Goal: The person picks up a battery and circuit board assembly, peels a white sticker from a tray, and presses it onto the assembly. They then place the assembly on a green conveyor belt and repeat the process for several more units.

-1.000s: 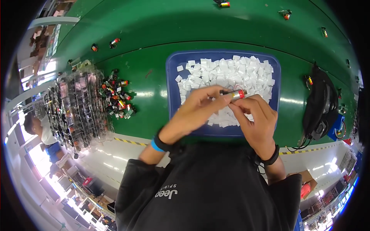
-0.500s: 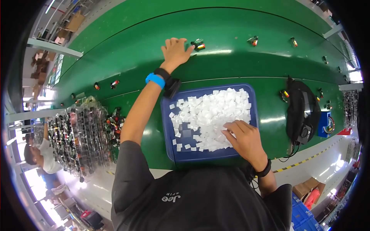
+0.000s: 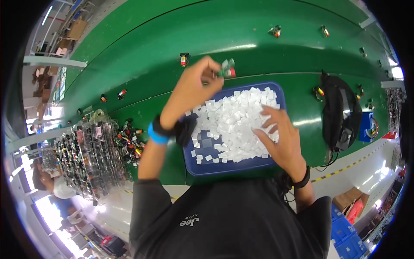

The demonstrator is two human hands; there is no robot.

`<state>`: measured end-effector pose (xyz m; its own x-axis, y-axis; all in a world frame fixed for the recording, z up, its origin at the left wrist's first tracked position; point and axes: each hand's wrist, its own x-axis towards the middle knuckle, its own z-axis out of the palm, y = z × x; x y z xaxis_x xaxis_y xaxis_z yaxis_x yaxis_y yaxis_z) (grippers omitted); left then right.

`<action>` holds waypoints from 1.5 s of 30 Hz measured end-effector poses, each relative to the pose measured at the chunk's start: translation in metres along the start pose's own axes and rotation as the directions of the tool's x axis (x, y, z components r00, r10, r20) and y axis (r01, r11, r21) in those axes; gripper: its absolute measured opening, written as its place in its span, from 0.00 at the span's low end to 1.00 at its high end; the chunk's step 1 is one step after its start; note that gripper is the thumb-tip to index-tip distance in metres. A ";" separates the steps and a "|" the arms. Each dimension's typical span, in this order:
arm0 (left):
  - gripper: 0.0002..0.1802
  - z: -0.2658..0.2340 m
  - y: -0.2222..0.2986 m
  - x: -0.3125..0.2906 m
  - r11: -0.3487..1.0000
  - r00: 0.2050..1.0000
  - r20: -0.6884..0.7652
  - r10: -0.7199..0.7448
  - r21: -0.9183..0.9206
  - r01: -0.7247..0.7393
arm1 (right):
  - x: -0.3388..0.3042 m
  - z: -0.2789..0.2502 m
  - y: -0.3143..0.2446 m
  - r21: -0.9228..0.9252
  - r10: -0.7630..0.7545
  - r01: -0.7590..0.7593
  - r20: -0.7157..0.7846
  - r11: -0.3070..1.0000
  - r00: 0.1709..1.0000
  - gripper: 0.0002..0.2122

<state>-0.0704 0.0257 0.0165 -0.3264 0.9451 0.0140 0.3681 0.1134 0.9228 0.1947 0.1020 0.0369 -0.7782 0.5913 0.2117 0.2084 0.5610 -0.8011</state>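
Note:
My left hand (image 3: 196,88) is just beyond the tray's far edge, its thumb and fingers closed on a small red-and-green electronic part (image 3: 229,70) with a clear piece on it. The part is a little blurred. Below sits a dark blue tray (image 3: 280,93) heaped with small white square pieces (image 3: 241,125); a few lie apart over its bare left side. Over the right of this heap hovers my right hand (image 3: 284,140), thumb and fingers apart. No piece shows between them, and its fingertips are at or just above the squares.
Similar small parts stand on the green table, including one red part (image 3: 184,59) beyond my left hand. To the left are stacked clear trays (image 3: 92,155) full of parts, with a loose pile (image 3: 131,140) beside them. A black bag (image 3: 340,112) and blue box (image 3: 368,127) lie right.
My left hand has drawn back toward the tray, carrying the red-and-green part it picked up from the table. My right hand has opened its fingers a little over the white pieces.

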 end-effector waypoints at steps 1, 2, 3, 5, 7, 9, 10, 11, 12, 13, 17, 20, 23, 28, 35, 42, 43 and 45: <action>0.13 0.010 0.009 -0.025 0.999 1.000 0.022 0.010 -0.045 -0.009 | 0.005 0.002 -0.003 0.074 0.049 -0.044 -0.065 0.996 0.997 0.14; 0.14 0.020 0.016 -0.044 0.996 0.999 0.040 0.019 -0.093 -0.015 | 0.011 0.005 -0.002 0.081 0.068 -0.063 -0.064 0.995 0.996 0.14; 0.14 0.030 0.025 -0.063 0.995 0.999 0.053 -0.004 -0.097 0.009 | 0.015 0.010 0.000 0.057 -0.020 0.021 -0.031 0.998 0.999 0.14; 0.16 0.045 0.045 -0.088 0.930 0.977 0.037 -0.210 -0.301 0.211 | 0.013 0.017 0.004 0.017 -0.182 0.181 0.056 0.983 0.982 0.14; 0.16 0.053 0.047 -0.104 0.930 0.965 0.008 -0.261 -0.266 0.253 | 0.008 0.025 0.008 0.027 -0.219 0.217 0.105 0.976 0.970 0.13; 0.17 0.058 0.045 -0.112 0.951 0.960 -0.050 -0.275 -0.163 0.263 | 0.006 0.031 0.012 0.019 -0.339 0.339 0.135 0.940 0.931 0.11; 0.17 0.058 0.042 -0.116 0.943 0.953 -0.057 -0.299 -0.174 0.285 | 0.005 0.033 0.012 0.034 -0.333 0.332 0.157 0.943 0.930 0.11; 0.17 0.057 0.036 -0.118 0.954 0.960 -0.056 -0.276 -0.140 0.266 | 0.006 0.035 0.012 0.031 -0.326 0.326 0.173 0.945 0.929 0.11; 0.18 0.055 0.031 -0.119 0.964 0.967 -0.053 -0.250 -0.104 0.244 | 0.006 0.036 0.012 0.027 -0.320 0.321 0.186 0.947 0.929 0.10; 0.19 0.056 0.028 -0.123 0.972 0.973 -0.044 -0.225 -0.072 0.222 | 0.002 0.037 0.010 0.019 -0.309 0.311 0.200 0.950 0.930 0.10; 0.22 0.066 0.015 -0.127 0.984 0.984 -0.142 0.107 0.154 -0.085 | -0.003 0.040 0.015 0.042 -0.232 0.229 0.236 0.973 0.944 0.10; 0.19 0.063 0.018 -0.124 0.997 0.986 -0.151 0.071 0.031 -0.068 | -0.001 0.036 0.014 0.035 -0.255 0.253 0.225 0.967 0.941 0.11; 0.15 0.064 0.023 -0.137 0.953 0.974 -0.181 -0.137 -0.291 0.080 | -0.002 0.026 0.016 0.028 -0.300 0.301 0.228 0.953 0.926 0.11; 0.12 0.055 0.021 -0.137 0.337 0.816 0.284 -0.504 -0.805 0.488 | -0.003 0.022 0.016 0.022 -0.457 0.464 0.219 0.885 0.862 0.12; 0.18 0.058 0.022 -0.132 0.448 0.803 0.321 -0.502 -0.698 0.559 | -0.006 0.034 0.018 0.017 -0.467 0.474 0.208 0.880 0.859 0.11; 0.20 0.066 0.032 -0.134 0.817 0.895 0.036 -0.445 -0.393 0.422 | -0.011 0.040 0.018 0.208 0.004 -0.069 0.299 0.976 0.954 0.08; 0.20 0.063 0.033 -0.133 0.823 0.892 0.076 -0.446 -0.358 0.442 | -0.012 0.038 0.020 0.260 0.114 -0.190 0.281 0.947 0.953 0.08; 0.21 0.059 0.033 -0.132 0.833 0.880 0.154 -0.449 -0.285 0.475 | -0.012 0.033 0.024 0.364 0.329 -0.409 0.261 0.837 0.907 0.09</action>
<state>0.0368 -0.0773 0.0226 -0.3186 0.8280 -0.4615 -0.0966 0.4559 0.8848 0.1896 0.0893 -0.0031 -0.7924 0.5697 -0.2180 0.2764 0.0168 -0.9609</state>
